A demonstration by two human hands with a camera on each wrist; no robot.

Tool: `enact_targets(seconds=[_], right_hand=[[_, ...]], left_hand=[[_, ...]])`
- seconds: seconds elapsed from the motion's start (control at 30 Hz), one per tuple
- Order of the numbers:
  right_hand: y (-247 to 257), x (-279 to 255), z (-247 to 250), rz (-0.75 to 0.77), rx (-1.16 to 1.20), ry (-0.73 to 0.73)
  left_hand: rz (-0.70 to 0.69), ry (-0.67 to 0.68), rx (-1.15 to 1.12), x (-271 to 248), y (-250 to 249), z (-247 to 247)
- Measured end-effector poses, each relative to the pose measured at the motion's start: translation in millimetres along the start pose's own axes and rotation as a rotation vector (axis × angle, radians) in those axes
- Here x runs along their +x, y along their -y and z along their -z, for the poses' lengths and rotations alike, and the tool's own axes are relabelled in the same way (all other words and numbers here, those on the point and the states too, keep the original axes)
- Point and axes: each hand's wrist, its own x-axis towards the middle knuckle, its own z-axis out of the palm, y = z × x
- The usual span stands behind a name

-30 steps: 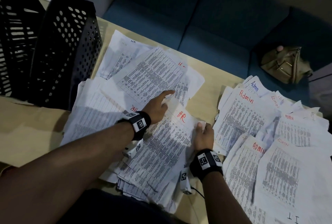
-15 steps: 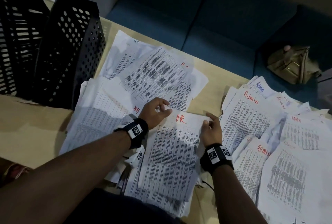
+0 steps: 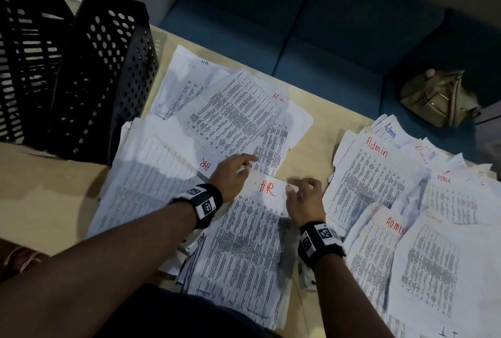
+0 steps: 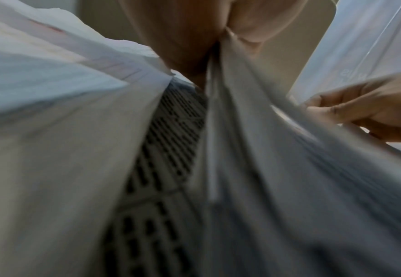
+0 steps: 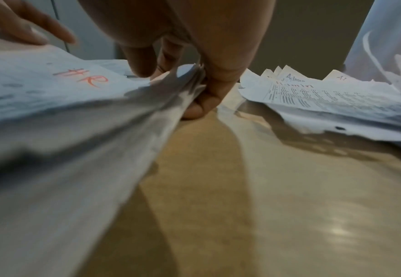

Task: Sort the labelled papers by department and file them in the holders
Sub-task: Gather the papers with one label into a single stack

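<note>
A stack of printed sheets marked HR point(image 3: 244, 243) in red lies in front of me on the table. My left hand point(image 3: 244, 168) pinches its top left edge; the left wrist view shows the sheet point(image 4: 253, 131) caught between thumb and finger point(image 4: 253, 22). My right hand point(image 3: 295, 188) pinches the top right corner, with the thumb under and the fingers point(image 5: 142, 61) over the stack's edge point(image 5: 189, 88). More loose HR sheets point(image 3: 233, 110) lie spread beyond and to the left. Two black perforated holders point(image 3: 103, 74) stand upright at the far left.
A spread pile of Admin sheets point(image 3: 379, 175) covers the right of the table, with a strip of bare wood point(image 3: 311, 153) between the piles. A sheet marked IT point(image 3: 444, 333) lies at the bottom right. Behind the table are a blue sofa point(image 3: 311, 53) and an olive bag point(image 3: 439, 99).
My left hand drew back from the far sheets to the HR stack's top edge. Both hands came closer together at the top corners, and the stack turned straighter toward me.
</note>
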Motion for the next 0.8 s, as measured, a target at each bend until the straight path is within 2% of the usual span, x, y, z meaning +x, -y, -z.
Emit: enact_targets(seconds=[0.1, 0.23, 0.27, 0.37, 0.43, 0.53, 0.6, 0.67, 0.73, 0.8], right_hand=[[5.7, 1.2, 2.7, 0.005, 0.01, 0.014], [5.7, 2.8, -1.2, 0.006, 0.005, 0.044], [1.9, 2.0, -2.1, -0.028, 0.052, 0.018], [-0.3, -12.6, -2.7, -0.267, 0.334, -0.094], [-5.2, -23.3, -4.6, -0.342, 0.524, -0.143], [-15.6, -37.0, -4.1, -0.39, 0.728, -0.127], [-22.6, -48.6, -3.6, -0.31, 0.658, 0.035], [-20.9, -54.3, -2.6, -0.236, 0.523, 0.142], [-13.9, -51.5, 2.9, -0.165, 0.389, 0.116], [-7.7, -45.6, 11.6, -0.129, 0.35, 0.013]], left_hand=[[0.003, 0.044, 0.055, -0.5, -1.5, 1.3], [0.055, 0.03, 0.069, -5.7, -2.8, 1.5], [0.089, 0.029, 0.038, -7.7, -2.8, 2.0], [0.277, 0.09, -0.057, -19.1, -4.3, 3.2], [0.361, 0.121, -0.127, -27.8, -8.3, 3.2], [0.357, 0.003, -0.232, -28.7, -25.6, 14.6], [0.352, -0.106, -0.311, -20.4, -36.1, 26.8], [0.329, -0.157, -0.334, -8.4, -39.6, 38.1], [0.272, -0.195, -0.304, 1.2, -31.6, 47.0], [0.241, -0.369, -0.162, 9.0, -17.8, 59.4]])
